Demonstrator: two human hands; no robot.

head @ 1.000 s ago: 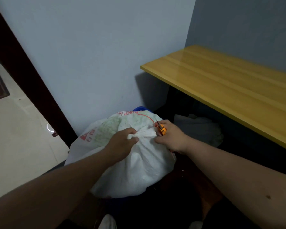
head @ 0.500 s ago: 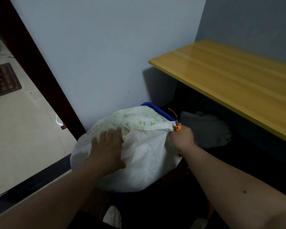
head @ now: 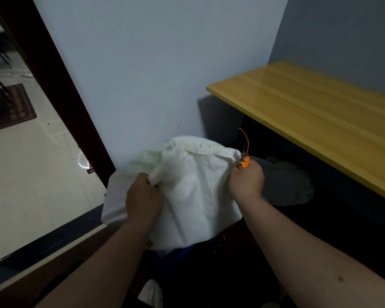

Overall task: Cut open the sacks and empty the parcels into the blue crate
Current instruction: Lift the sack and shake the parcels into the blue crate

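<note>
A crumpled white woven sack (head: 193,196) bulges at frame centre. The left hand (head: 143,200) bunches its cloth at 9 o'clock; the right hand (head: 246,182), at 3 o'clock, clenches sack edge and orange cutter (head: 244,162). A glossy wooden tabletop (head: 316,116) lies toward 2 o'clock.

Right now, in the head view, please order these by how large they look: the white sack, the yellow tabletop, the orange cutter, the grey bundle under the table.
1. Yellow tabletop, though partly cut off by the frame.
2. White sack, nearer the camera, so this order is unsure.
3. Grey bundle, partly hidden.
4. Orange cutter, mostly hidden in the right hand.
</note>
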